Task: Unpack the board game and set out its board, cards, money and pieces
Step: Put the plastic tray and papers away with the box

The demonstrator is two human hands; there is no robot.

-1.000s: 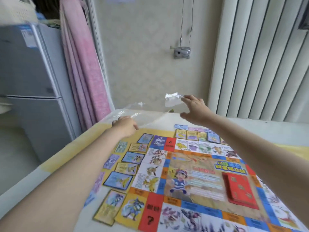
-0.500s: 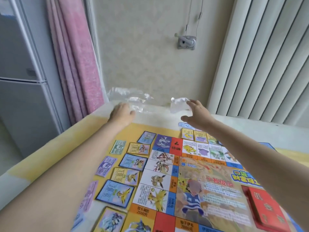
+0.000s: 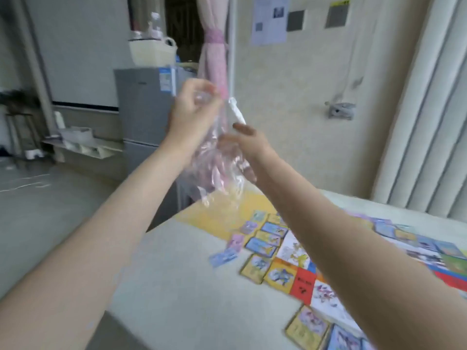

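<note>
Clear plastic bag hangs long-axis vertical; left hand pinches top, right hand grips middle (blurred).

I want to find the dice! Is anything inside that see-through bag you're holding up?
The clear plastic bag looks empty: only crumpled film, with the pink curtain showing through. The left hand covers its bunched top, and the picture is blurry, so something tiny could be missed.
</note>
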